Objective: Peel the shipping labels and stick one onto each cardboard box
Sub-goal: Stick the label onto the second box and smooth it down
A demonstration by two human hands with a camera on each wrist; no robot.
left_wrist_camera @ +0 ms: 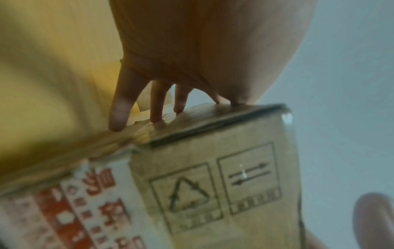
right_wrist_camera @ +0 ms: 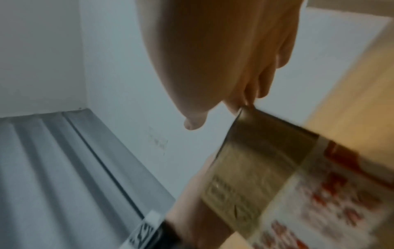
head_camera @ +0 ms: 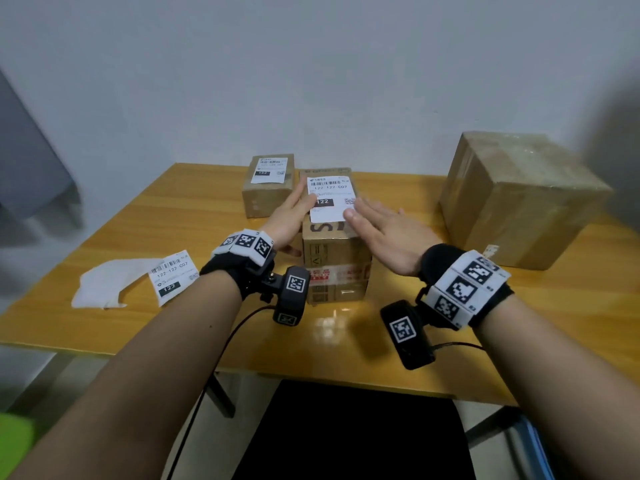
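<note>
A tall cardboard box [head_camera: 335, 261] stands mid-table with a white shipping label [head_camera: 330, 197] lying on its top. My left hand [head_camera: 292, 213] rests flat along the label's left edge, fingers straight, thumb down beside the box. My right hand [head_camera: 375, 225] lies flat, its fingertips pressing the label's near right corner. The left wrist view shows straight fingers [left_wrist_camera: 119, 109] touching the box's top edge [left_wrist_camera: 213, 118]; the right wrist view shows fingers [right_wrist_camera: 245, 99] at the box's corner [right_wrist_camera: 255, 151]. A small box [head_camera: 266, 199] behind carries a label [head_camera: 272, 169]. A large box [head_camera: 519, 202] at right shows no label.
Another shipping label [head_camera: 171, 277] lies on the wooden table [head_camera: 450, 341] at left, beside loose white backing paper [head_camera: 104, 282]. A wall runs close behind the boxes. A black seat [head_camera: 346, 431] sits under the table's near edge.
</note>
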